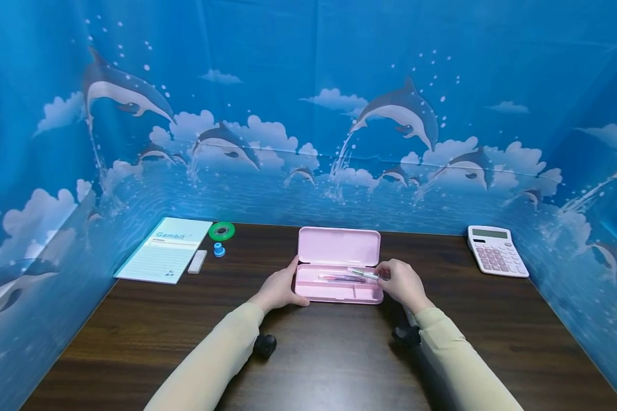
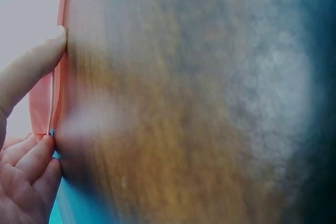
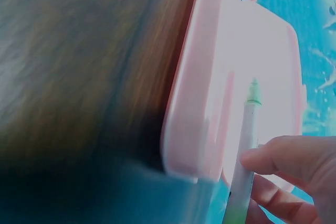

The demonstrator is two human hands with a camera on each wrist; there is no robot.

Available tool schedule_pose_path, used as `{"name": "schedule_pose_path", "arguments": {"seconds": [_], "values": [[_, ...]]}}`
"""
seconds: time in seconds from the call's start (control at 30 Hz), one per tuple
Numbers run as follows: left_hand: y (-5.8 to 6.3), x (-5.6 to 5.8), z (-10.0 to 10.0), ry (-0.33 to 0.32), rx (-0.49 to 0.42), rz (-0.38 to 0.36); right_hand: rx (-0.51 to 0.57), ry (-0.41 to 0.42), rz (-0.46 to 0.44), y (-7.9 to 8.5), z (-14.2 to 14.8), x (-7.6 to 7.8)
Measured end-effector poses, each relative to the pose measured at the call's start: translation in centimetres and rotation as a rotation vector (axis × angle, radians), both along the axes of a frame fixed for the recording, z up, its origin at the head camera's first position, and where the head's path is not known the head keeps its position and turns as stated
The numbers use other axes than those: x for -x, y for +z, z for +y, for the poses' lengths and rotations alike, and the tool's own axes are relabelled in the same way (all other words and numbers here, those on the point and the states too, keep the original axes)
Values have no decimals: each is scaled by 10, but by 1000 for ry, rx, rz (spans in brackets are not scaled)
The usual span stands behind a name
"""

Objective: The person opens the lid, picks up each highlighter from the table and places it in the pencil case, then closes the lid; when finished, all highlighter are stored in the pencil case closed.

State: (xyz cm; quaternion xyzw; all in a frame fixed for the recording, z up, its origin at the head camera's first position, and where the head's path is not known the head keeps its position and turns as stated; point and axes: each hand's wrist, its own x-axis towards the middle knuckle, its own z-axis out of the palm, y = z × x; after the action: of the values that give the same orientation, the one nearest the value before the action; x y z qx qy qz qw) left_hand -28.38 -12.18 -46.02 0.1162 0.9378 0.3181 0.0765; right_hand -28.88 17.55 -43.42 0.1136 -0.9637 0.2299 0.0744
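A green-tipped pen, pinched by the right hand, could snag on the open pink pencil case between the hands if lowered at a slant, or the case could slide if the left hand gripping its left end relaxes.

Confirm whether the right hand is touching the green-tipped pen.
Touching. The right wrist view shows the right hand pinching the green-tipped pen, its thumb against the white barrel.
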Motion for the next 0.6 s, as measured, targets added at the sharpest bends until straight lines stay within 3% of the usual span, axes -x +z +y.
{"name": "schedule_pose_path", "arguments": {"seconds": [0.37, 0.6], "values": [[0, 1, 1, -2, 2, 9, 0, 65, 12, 1, -32, 17], [-3, 0, 0, 1, -5, 10, 21, 63, -50, 4, -51, 20]]}}
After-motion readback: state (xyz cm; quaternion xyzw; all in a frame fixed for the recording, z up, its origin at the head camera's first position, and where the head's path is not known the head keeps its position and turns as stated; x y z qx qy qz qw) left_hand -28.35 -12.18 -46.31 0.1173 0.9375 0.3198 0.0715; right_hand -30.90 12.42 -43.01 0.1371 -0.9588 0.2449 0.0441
